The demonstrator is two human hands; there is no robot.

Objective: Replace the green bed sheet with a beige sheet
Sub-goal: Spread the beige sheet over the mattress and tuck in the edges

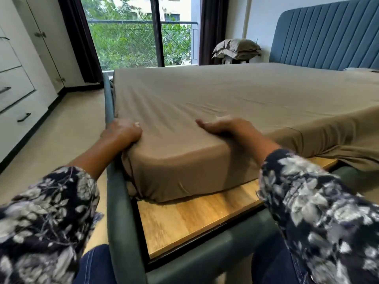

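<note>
Beige sheet (205, 95) covers the mattress top, wrapped over the near left corner, bunched under it at the frame. Along the near right edge it hangs loose onto the wooden base (184, 222). Left hand (121, 132) at the left side of that corner, fingers curled into the sheet fabric. Right hand (223, 127) lies flat on top by the corner, fingers straight, pressing the sheet. Green bed frame (119, 201) rail runs around the corner. Pillows (235, 48) stacked beyond the far edge, beside the blue headboard (328, 33).
</note>
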